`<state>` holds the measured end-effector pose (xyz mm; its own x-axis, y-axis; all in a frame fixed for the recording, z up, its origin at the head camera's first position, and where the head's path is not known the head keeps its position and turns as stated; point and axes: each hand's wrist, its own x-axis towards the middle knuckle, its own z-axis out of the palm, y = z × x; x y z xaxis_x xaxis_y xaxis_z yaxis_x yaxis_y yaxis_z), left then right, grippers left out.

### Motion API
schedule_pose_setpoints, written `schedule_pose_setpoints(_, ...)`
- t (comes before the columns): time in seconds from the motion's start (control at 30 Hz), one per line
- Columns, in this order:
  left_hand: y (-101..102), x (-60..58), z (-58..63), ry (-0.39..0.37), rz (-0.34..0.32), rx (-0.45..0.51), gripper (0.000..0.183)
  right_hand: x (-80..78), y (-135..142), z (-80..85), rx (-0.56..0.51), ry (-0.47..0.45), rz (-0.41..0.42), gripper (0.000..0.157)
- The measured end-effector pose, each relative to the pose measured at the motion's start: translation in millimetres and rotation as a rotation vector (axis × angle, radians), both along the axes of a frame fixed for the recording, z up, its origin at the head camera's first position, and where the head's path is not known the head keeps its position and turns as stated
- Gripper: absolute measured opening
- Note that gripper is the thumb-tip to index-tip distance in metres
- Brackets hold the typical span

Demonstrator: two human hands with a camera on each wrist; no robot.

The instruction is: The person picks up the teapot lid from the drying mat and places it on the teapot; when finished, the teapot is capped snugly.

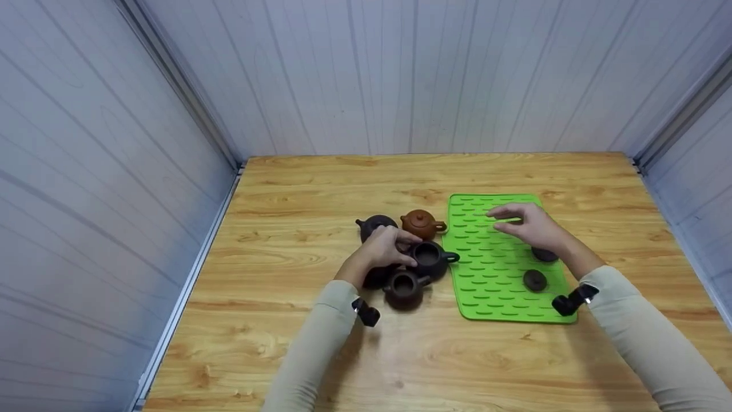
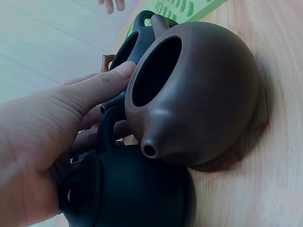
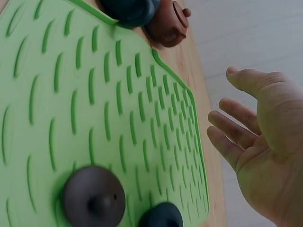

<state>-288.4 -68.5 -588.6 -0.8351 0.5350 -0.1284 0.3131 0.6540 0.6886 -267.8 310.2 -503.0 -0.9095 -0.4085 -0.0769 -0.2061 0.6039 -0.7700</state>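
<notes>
My left hand (image 1: pixel 388 247) grips a black lidless teapot (image 1: pixel 439 269) at its spout side, thumb and fingers spread about the spout. A brown lidless teapot (image 2: pixel 213 90) stands just in front, partly hiding that grip in the left wrist view. Under the left wrist is another black teapot (image 2: pixel 142 189), mostly covered in the head view. My right hand (image 1: pixel 529 223) hovers over the green mat (image 1: pixel 486 286), holding nothing, its fingers loosely bent and apart from the thumb. Below it on the mat lie a brown lid (image 3: pixel 94 196) and a black lid (image 3: pixel 163 216).
Behind the left hand stand a further black teapot (image 1: pixel 374 224) and a reddish-brown lidded teapot (image 1: pixel 421 226), close to the mat's left edge. The wooden table (image 1: pixel 274 246) is bounded by pale panel walls (image 1: pixel 389 74) at the back and sides.
</notes>
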Motion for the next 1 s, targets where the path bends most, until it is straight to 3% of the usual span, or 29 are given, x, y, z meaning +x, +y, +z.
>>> schedule_pose_setpoints(0.13, 1.6, 7.3, 12.9, 0.013, -0.001, -0.021, 0.055, 5.3, 13.0, -1.2, 0.009, 0.02, -0.02, 0.038)
schedule_pose_setpoints(0.23, 0.7, 2.9, 1.7, 0.028, 0.008, -0.027, 0.054, 8.6, 23.0, -4.4, 0.006, 0.045, -0.023, 0.036)
schedule_pose_setpoints(0.33, 0.0, 2.9, 2.0, 0.004, 0.012, -0.018, 0.055, 13.1, 31.8, -5.8, -0.003, 0.057, -0.033, 0.035)
schedule_pose_setpoints(0.6, 0.2, 21.9, 37.0, -0.032, -0.004, 0.002, 0.054, 25.6, 56.6, -9.2, 0.021, 0.101, -0.096, 0.033)
schedule_pose_setpoints(0.67, -0.5, 15.8, 23.9, 0.008, -0.008, -0.005, 0.055, 28.3, 63.1, -12.1, 0.02, 0.121, -0.116, 0.032)
schedule_pose_setpoints(0.83, -0.9, 17.0, 23.9, 0.012, 0.002, -0.007, 0.054, 37.0, 76.1, -22.2, 0.008, 0.173, -0.176, 0.032)
schedule_pose_setpoints(0.9, -0.7, 25.1, 39.6, -0.028, 0.01, 0.003, 0.054, 40.9, 79.8, -26.6, 0.005, 0.183, -0.204, 0.033)
schedule_pose_setpoints(1.0, -1.5, 23.4, 38.2, -0.033, 0.014, 0.001, 0.053, 46.3, 84.9, -34.5, 0.005, 0.192, -0.234, 0.032)
